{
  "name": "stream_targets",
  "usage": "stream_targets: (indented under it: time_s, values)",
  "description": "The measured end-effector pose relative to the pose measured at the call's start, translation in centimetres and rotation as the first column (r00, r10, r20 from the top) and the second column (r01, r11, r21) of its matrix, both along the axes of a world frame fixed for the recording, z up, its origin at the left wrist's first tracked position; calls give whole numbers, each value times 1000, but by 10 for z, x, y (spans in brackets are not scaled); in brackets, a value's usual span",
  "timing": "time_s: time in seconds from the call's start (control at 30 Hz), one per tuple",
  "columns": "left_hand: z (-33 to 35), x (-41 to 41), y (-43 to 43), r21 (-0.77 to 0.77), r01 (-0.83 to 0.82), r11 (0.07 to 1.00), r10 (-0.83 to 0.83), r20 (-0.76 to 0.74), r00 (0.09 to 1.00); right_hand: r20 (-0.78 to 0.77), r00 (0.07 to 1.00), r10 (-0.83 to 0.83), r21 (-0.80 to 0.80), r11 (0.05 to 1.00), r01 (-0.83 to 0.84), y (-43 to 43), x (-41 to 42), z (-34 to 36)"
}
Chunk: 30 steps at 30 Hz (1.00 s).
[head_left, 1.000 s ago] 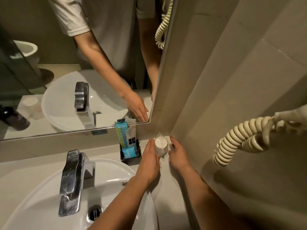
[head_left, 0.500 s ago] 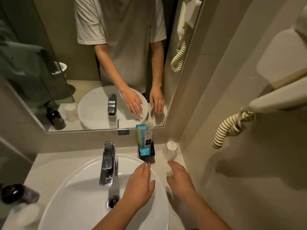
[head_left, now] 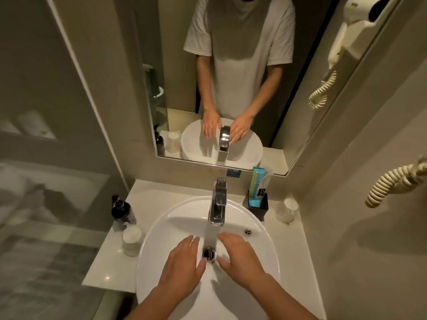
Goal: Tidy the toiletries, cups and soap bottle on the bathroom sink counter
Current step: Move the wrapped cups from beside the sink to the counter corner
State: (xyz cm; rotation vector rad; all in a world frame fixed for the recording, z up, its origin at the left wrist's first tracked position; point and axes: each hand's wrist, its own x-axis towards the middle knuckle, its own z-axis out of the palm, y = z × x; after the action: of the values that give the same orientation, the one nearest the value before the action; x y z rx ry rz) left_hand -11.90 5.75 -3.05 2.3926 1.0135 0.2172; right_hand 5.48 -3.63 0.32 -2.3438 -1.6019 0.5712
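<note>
Hovering empty over the white basin (head_left: pixel 265 255), fingers spread: left hand (head_left: pixel 184 264), right hand (head_left: pixel 240 257), flanking the drain (head_left: pixel 209 254) beneath the faucet (head_left: pixel 218 204).

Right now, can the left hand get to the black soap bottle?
Probably yes. The left hand hovers open over the basin, holding nothing. The soap bottle stands at the counter's left edge, with only a wrapped cup close in front of it, so reaching over or behind that cup looks free.
</note>
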Motion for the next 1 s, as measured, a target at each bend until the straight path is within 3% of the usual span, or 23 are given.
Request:
stream_targets:
  time_s: [0.23,0.5,0.8,1.0]
  values:
    - [-2,-75,27,-21,-171,985,170,-63,984,-6,985,172,12,985,-172,53,-66,-10]
    - [2,-136,54,-22,-351,936,349,-49,936,-3,966,258,3,966,-258,115,-111,-6]
    - [-2,-156,99,-87,-398,913,388,-109,915,28,935,354,-72,933,-352,178,-123,-3]
    - [-14,-143,130,-249,-438,864,433,-78,898,-10,928,372,-179,913,-368,211,-129,-11]
